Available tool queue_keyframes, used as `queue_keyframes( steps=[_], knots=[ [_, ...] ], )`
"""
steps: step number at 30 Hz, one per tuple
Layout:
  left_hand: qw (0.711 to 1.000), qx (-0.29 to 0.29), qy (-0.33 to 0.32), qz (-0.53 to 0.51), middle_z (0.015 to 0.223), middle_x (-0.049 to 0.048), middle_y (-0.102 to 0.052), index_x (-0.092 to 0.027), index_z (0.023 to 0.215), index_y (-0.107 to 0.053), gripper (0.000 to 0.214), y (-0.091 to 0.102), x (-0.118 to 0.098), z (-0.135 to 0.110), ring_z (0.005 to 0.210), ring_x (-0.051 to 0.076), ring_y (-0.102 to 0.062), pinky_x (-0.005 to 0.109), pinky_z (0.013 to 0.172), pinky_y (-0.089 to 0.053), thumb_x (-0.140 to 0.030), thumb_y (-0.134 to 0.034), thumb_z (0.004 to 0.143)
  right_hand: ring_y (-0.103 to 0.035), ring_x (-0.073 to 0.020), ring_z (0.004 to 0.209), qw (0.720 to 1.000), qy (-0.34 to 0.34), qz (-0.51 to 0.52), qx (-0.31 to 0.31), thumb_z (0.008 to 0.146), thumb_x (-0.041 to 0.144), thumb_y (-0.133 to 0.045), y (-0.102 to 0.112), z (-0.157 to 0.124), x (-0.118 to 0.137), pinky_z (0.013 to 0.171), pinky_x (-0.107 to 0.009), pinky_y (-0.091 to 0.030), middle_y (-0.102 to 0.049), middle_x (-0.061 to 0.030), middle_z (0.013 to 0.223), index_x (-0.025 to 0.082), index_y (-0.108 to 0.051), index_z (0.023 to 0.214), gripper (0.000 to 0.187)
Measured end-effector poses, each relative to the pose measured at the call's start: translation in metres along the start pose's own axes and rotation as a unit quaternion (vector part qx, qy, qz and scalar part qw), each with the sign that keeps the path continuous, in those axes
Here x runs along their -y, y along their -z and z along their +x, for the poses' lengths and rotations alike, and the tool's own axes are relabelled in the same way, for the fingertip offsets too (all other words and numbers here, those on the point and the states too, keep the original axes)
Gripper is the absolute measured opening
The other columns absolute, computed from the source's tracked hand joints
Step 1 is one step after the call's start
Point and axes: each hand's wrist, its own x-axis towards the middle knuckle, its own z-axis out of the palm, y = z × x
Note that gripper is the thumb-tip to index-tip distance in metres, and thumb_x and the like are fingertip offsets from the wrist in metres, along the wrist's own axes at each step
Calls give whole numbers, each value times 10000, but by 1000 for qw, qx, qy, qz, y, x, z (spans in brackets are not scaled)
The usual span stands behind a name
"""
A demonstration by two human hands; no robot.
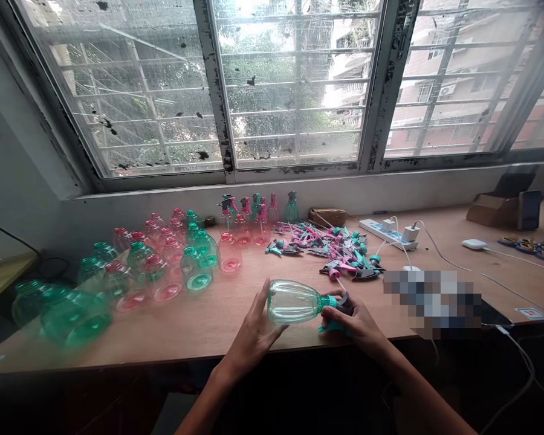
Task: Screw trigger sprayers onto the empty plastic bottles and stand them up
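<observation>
A clear green spray bottle (294, 301) lies sideways in the air above the table's front edge. My left hand (259, 329) is wrapped around its base end. At the neck, my right hand (356, 320) grips the spray head (343, 303), which is dark grey and teal and sits at the bottle's mouth. Whether the collar is fully threaded I cannot tell. Beyond my hands lies a pile of loose pink, teal and grey spray heads (330, 244). Several open green and pink bottles (198, 272) stand to the left.
Bottles with spray heads fitted (291, 208) stand along the back wall under the window. A white power strip (387, 234) with plugged chargers and cables lies right of the pile. Farther right are a cardboard box (492, 208), a phone (529, 210) and scissors (528, 244).
</observation>
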Motion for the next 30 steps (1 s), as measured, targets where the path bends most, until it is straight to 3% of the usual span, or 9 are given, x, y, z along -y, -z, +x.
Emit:
queue_keyframes(
  steps=[3,8,11,15,22,26,30],
  knots=[
    [1000,7,10,3,1587,101,-306,-312,1563,-126,900,1,-2,1,1469,325,-271,485,1195,-251,-376,-702,875,-708,-213,657,1000,1,-9,4,835,362,-772,-1,-1,1,687,-350,-576,-750,-23,691,179,-586,1072,353],
    [1000,11,23,5,1543,105,-386,-270,1528,-278,741,3,-6,3,1449,308,-320,455,1193,-268,-406,-656,906,-714,-206,656,1000,5,-28,7,831,365,-774,-1,-1,2,690,-332,-571,-753,-21,702,176,-599,1083,360],
    [1000,11,27,-8,1584,91,-330,-304,1548,-205,818,2,-3,2,1468,303,-283,457,1200,-244,-383,-684,889,-710,-212,665,1000,9,-26,-6,837,379,-765,0,0,1,697,-345,-574,-753,-27,691,177,-597,1058,344],
    [999,25,25,-34,1565,112,-367,-316,1568,-84,931,0,0,1,1438,310,-346,479,1187,-261,-356,-705,875,-704,-214,659,1000,4,-16,-9,831,392,-766,-1,-1,1,694,-358,-578,-746,-23,681,179,-593,1042,346],
    [999,14,22,-31,1559,131,-370,-242,1544,-268,771,4,-5,2,1457,347,-293,495,1185,-273,-408,-660,901,-713,-214,666,999,6,-34,5,825,373,-774,-2,-1,4,696,-339,-557,-753,-22,698,175,-596,1076,365],
    [999,9,30,-35,1593,90,-320,-308,1552,-208,849,3,-5,1,1470,316,-277,473,1195,-254,-389,-706,869,-706,-218,661,1000,-1,-18,-5,831,378,-769,0,0,1,696,-360,-563,-751,-24,687,176,-586,1075,365],
    [998,22,34,-56,1557,93,-389,-341,1558,-139,904,1,-2,1,1435,305,-358,489,1186,-255,-348,-717,863,-695,-202,649,1000,2,5,-3,838,372,-765,1,0,1,679,-338,-564,-746,-15,677,187,-571,1061,348]
  ],
)
